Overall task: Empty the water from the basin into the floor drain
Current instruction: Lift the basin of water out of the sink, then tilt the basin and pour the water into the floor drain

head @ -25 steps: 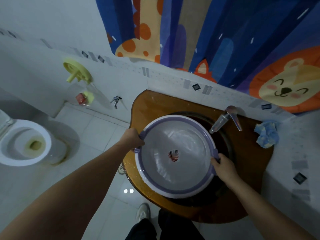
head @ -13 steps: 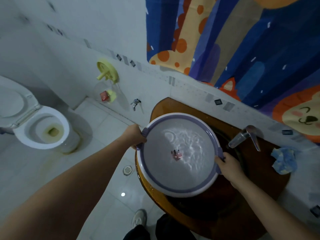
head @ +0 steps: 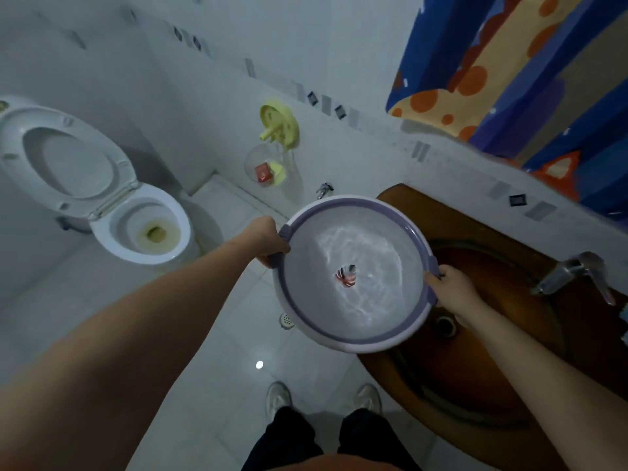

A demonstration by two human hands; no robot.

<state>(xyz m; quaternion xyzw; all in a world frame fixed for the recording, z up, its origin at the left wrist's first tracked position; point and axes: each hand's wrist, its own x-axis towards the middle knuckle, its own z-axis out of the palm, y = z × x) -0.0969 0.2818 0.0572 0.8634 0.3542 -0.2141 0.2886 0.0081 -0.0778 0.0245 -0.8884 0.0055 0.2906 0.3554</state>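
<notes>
Basin [head: 343, 343] with water [head: 373, 266] in it hangs in the air between the two hands. Its left part is over the white floor and its right part is over the edge of the brown table [head: 407, 202].

On the left, the left hand [head: 268, 237] grips the rim handle with the fingers curled round it, and this arm is stretched long and nearly straight. The floor drain [head: 286, 321] shows on the tiles just beside the basin's lower-left edge. It lies below the left hand and a little toward the person's feet, so the left hand is the nearer one to it.

The water is rippled and the basin looks nearly level. On the right, the right hand [head: 452, 294] grips the opposite handle, with its arm reaching over the sink bowl.

I judge that the pour must go over the left side. For this the right hand should lift while the left one lowers toward the drain.
</notes>
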